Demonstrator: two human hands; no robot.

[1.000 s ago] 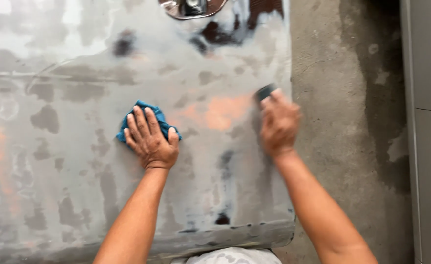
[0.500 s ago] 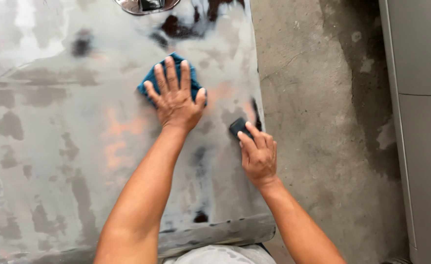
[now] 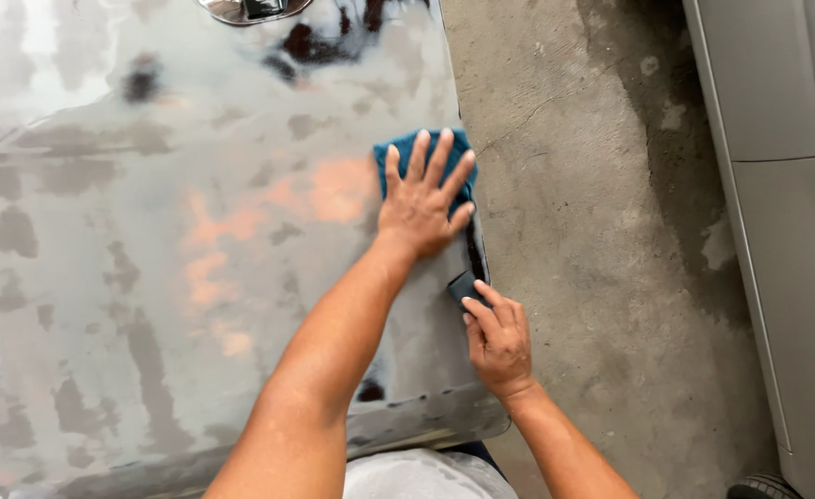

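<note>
The left hand [image 3: 421, 208] presses flat, fingers wide, on a crumpled blue cloth [image 3: 414, 152] by the right edge of the big sanded grey metal panel [image 3: 149, 259]. Just below, the right hand [image 3: 498, 340] holds a small dark sanding block [image 3: 464, 286], pointing up-left. Grey concrete floor [image 3: 592, 185] lies right.

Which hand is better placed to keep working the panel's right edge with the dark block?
Right. The right hand already grips the dark block against the sanded metal panel at its right edge. The left hand lies flat on the blue cloth, farther up.

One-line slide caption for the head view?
Left hand presses blue cloth on sanded panel; right hand holds dark block at its edge.
</note>
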